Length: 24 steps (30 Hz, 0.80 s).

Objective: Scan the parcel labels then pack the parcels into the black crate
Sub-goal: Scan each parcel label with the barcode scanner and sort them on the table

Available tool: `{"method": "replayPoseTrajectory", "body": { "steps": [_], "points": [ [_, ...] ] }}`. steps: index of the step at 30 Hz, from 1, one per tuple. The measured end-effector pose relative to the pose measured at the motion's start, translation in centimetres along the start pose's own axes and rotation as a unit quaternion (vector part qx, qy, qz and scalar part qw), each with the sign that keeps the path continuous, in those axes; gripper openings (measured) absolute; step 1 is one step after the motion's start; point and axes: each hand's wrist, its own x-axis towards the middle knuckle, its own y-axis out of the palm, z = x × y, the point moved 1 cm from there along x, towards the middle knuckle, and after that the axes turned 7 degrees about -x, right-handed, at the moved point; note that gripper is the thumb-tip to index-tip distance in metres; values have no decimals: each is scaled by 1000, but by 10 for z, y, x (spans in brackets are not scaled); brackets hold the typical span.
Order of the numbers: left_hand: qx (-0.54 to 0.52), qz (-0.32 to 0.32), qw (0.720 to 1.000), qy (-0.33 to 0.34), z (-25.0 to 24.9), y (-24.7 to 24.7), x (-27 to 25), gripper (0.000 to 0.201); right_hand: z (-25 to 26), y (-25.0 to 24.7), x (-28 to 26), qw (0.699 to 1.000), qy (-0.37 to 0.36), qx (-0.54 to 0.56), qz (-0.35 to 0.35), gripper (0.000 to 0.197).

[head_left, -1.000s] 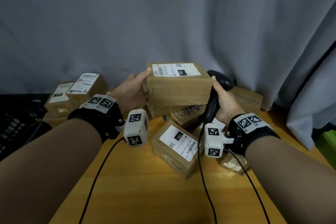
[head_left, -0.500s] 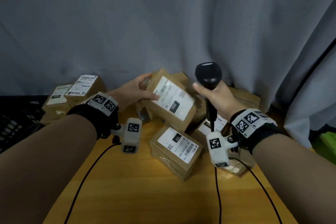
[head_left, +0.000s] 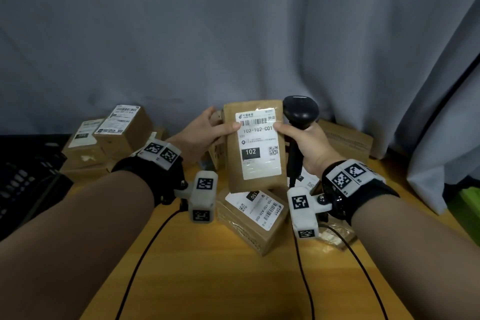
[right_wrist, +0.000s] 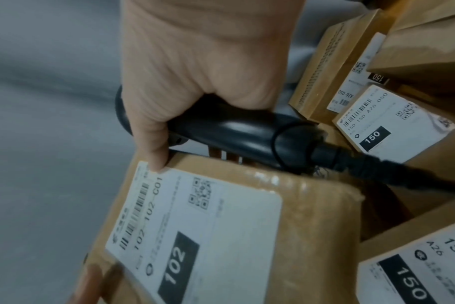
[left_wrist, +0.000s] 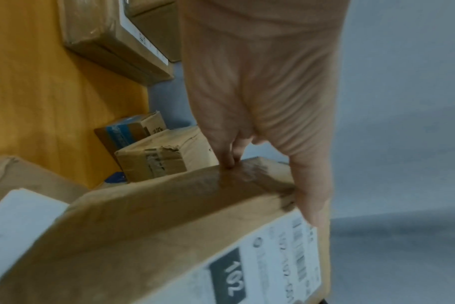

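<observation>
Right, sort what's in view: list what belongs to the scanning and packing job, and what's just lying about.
Job:
- parcel marked 102, held up in the left hand
- scanner, gripped by the right hand
- parcels marked 150 on the table
- black crate at the left

Lying about:
- grey curtain
- green thing at the right edge

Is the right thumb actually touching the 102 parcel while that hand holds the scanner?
Touching. In the right wrist view the right hand grips the scanner, and its thumb tip presses on the label corner of the 102 parcel.
</observation>
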Motion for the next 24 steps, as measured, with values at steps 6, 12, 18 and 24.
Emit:
{"method": "replayPoseTrajectory", "body": {
  "steps": [6,12,18,24],
  "points": [
    [68,111,987,-99,7,7,-1,88,0,-3,2,1000,0,15,-24,42],
    [112,52,986,-114,11,15,-2,101,9,-5,4,997,-7,-22,-74,35],
    [45,-85,995,-34,11,15,7,59,48,-7,-5,992,-16,-108,-69,5],
    [56,-129,990,-16,6,11,15,78,100,6,-26,986,-24,-147,72,21]
  ]
}}
